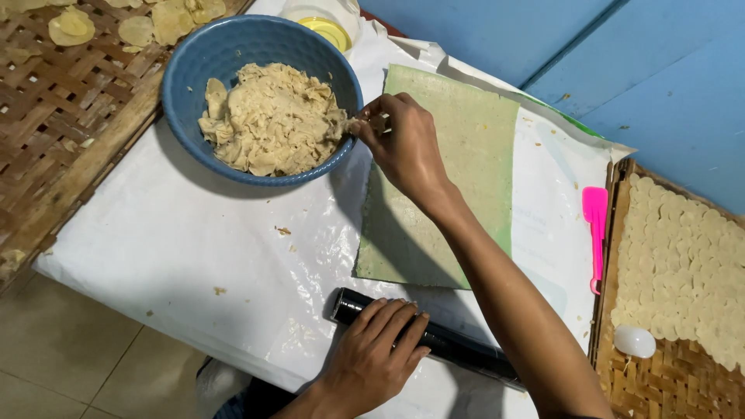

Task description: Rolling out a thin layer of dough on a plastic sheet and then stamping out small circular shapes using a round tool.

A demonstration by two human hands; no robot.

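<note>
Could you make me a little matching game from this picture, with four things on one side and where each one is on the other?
Things:
1. beige dough
2. black roller
3. pink spatula
4. round pale discs

Places:
A. laid out in rows on the woven tray on the right
B. under the left hand
C. in the blue bowl, pinched at by the right hand
D. on the white sheet beside the tray's edge

Pairs: 1-C, 2-B, 3-D, 4-A
</note>
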